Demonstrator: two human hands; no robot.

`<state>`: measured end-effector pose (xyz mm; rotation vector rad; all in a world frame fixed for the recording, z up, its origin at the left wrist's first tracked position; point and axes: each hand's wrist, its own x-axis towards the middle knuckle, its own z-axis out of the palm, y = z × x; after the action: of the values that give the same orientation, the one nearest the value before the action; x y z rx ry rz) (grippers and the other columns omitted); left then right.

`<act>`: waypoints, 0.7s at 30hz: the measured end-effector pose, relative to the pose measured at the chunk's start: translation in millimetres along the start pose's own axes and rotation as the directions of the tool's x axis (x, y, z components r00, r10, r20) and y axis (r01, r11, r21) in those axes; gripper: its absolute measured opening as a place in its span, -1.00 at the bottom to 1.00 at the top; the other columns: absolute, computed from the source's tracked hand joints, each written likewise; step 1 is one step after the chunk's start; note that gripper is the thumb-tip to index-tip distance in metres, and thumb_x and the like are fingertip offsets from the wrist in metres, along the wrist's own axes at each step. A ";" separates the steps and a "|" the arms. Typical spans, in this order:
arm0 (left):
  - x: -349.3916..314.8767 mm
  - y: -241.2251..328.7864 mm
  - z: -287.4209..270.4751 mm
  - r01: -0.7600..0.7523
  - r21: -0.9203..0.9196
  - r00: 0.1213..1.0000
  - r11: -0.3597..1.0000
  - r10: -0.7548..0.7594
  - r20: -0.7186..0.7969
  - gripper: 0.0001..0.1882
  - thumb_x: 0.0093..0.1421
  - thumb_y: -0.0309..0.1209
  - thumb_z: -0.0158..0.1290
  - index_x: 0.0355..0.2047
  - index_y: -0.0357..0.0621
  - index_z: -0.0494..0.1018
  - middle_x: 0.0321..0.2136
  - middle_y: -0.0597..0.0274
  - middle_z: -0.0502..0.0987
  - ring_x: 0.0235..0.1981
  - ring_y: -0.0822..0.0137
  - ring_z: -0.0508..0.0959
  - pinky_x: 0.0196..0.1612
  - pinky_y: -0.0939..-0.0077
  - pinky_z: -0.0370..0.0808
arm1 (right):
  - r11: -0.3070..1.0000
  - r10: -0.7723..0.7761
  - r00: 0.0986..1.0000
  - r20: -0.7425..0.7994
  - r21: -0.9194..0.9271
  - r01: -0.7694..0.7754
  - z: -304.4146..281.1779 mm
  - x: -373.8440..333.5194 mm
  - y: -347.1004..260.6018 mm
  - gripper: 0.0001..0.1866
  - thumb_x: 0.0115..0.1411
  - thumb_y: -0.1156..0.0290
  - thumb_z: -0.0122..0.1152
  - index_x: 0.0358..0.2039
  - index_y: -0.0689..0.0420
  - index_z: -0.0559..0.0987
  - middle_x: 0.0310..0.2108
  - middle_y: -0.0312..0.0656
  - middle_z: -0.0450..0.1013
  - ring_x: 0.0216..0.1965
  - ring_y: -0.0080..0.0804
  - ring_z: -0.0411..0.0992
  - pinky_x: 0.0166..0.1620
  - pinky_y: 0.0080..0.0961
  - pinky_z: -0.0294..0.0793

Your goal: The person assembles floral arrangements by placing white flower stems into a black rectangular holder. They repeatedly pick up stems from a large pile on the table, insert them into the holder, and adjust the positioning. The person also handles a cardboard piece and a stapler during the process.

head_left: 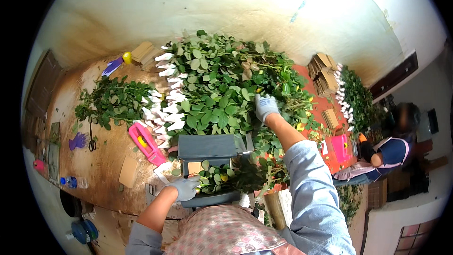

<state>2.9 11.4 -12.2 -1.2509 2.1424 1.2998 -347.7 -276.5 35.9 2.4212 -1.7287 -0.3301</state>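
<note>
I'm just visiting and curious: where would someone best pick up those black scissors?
Probably by the handle loops, from the person's near side: the scissors lie on the table with loops toward the person, blades pointing away.

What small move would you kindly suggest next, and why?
Perhaps the right gloved hand should draw some foliage from the large leafy pile toward the dark grey box: it is at the pile's right part, while the left gloved hand is by the leafy stems at the box. The right hand's grip is hard to see.
</note>
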 end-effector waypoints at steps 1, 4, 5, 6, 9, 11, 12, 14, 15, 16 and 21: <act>2.4 -4.7 3.7 0.000 0.007 1.000 1.000 0.000 -0.007 -0.47 0.38 -0.26 -0.19 0.33 -0.07 0.32 0.48 0.16 0.07 0.35 -0.02 0.31 0.37 0.17 0.27 | 0.999 -0.022 0.999 -0.030 -0.046 0.021 -11.5 1.0 -1.7 -0.63 0.21 0.40 0.06 0.04 0.18 0.43 -0.10 0.00 0.59 0.03 -0.03 0.50 0.11 -0.04 0.34; 6.0 -6.7 5.6 -0.004 0.017 1.000 1.000 0.004 -0.004 -0.46 0.37 -0.25 -0.20 0.34 -0.05 0.31 0.49 0.18 0.05 0.37 -0.01 0.28 0.39 0.18 0.24 | 0.974 -0.088 0.983 -0.164 -0.222 0.050 -50.7 4.0 4.0 -0.68 0.24 0.36 0.07 -0.01 0.17 0.44 -0.17 -0.03 0.57 -0.01 -0.06 0.48 0.15 0.00 0.29; 5.9 -6.7 7.1 -0.002 0.013 1.000 1.000 0.002 0.003 -0.45 0.37 -0.25 -0.20 0.35 -0.05 0.31 0.49 0.19 0.04 0.38 0.00 0.27 0.40 0.19 0.23 | 0.954 -0.139 0.968 -0.207 -0.290 0.075 -72.9 1.9 2.5 -0.65 0.24 0.35 0.08 0.01 0.18 0.43 -0.15 -0.03 0.55 -0.01 -0.06 0.46 0.21 0.05 0.25; 5.0 -7.2 8.5 -0.001 0.041 1.000 0.999 0.002 -0.028 -0.46 0.37 -0.22 -0.17 0.33 -0.03 0.32 0.46 0.19 0.09 0.34 -0.01 0.32 0.37 0.17 0.26 | 0.934 -0.184 0.950 -0.252 -0.346 0.089 -97.1 -1.9 0.6 -0.63 0.24 0.35 0.08 0.04 0.19 0.42 -0.14 -0.04 0.53 -0.02 -0.06 0.46 0.26 0.09 0.21; 9.8 -12.8 15.4 -0.011 0.086 0.996 0.996 0.018 -0.086 -0.48 0.38 -0.15 -0.12 0.31 0.03 0.32 0.41 0.19 0.18 0.28 -0.03 0.40 0.32 0.14 0.32 | 0.898 -0.293 0.840 -0.456 -0.434 0.078 -141.8 6.8 5.3 -0.57 0.25 0.39 0.05 0.13 0.19 0.39 -0.15 -0.08 0.49 -0.05 -0.08 0.44 0.34 0.20 0.12; 15.9 -24.3 27.1 -0.012 0.049 0.997 0.999 0.016 -0.078 -0.45 0.38 -0.14 -0.12 0.34 0.06 0.29 0.44 0.19 0.15 0.30 -0.03 0.37 0.34 0.15 0.30 | 0.881 -0.356 0.793 -0.495 -0.461 0.107 -172.6 11.1 -1.8 -0.54 0.25 0.42 0.01 0.18 0.16 0.38 -0.14 -0.10 0.48 -0.06 -0.11 0.44 0.34 0.15 0.14; 14.7 -19.3 23.0 -0.010 0.055 0.997 0.998 0.014 -0.071 -0.45 0.38 -0.14 -0.12 0.35 0.06 0.28 0.45 0.19 0.13 0.31 -0.03 0.36 0.34 0.16 0.29 | 0.853 -0.397 0.776 -0.491 -0.509 0.115 -187.4 9.6 -0.9 -0.53 0.25 0.42 0.01 0.19 0.16 0.38 -0.13 -0.11 0.48 -0.06 -0.12 0.44 0.34 0.13 0.15; 11.6 -8.6 13.1 -0.005 0.066 0.998 0.998 0.009 -0.060 -0.43 0.38 -0.14 -0.12 0.37 0.06 0.26 0.47 0.19 0.09 0.33 -0.02 0.34 0.36 0.17 0.28 | 0.843 -0.423 0.769 -0.479 -0.519 0.140 -204.2 14.6 7.3 -0.52 0.26 0.43 -0.02 0.20 0.15 0.38 -0.08 -0.09 0.46 0.02 -0.11 0.42 0.32 0.06 0.17; 9.7 -6.1 9.0 0.002 0.065 0.999 0.998 0.002 -0.050 -0.43 0.38 -0.14 -0.13 0.37 0.06 0.26 0.47 0.20 0.08 0.33 -0.02 0.33 0.36 0.17 0.27 | 0.853 -0.402 0.766 -0.502 -0.510 0.113 -215.2 14.3 10.9 -0.52 0.26 0.43 -0.02 0.21 0.15 0.38 -0.07 -0.08 0.46 0.05 -0.11 0.40 0.31 0.04 0.18; 7.9 -4.3 7.9 0.012 0.055 0.999 0.998 -0.010 -0.038 -0.43 0.38 -0.14 -0.13 0.37 0.06 0.26 0.48 0.20 0.07 0.34 -0.02 0.32 0.37 0.17 0.26 | 0.861 -0.387 0.761 -0.520 -0.499 0.096 -226.0 14.2 12.9 -0.52 0.26 0.44 -0.02 0.21 0.14 0.38 -0.06 -0.08 0.46 0.08 -0.10 0.38 0.30 0.02 0.19; 15.1 -19.1 24.3 0.051 -0.043 0.997 0.998 -0.054 -0.059 -0.43 0.38 -0.14 -0.14 0.37 0.08 0.28 0.49 0.20 0.04 0.36 -0.02 0.29 0.39 0.17 0.24 | 0.968 -0.242 0.670 -0.702 -0.221 0.119 -256.0 2.6 41.6 -0.31 0.15 0.54 0.10 0.34 0.14 0.26 0.00 -0.02 0.44 0.09 -0.06 0.36 0.22 -0.13 0.28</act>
<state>6.5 20.3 -45.2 -1.3699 2.1184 1.3073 -317.6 -294.3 292.9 2.1505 -1.0544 0.4284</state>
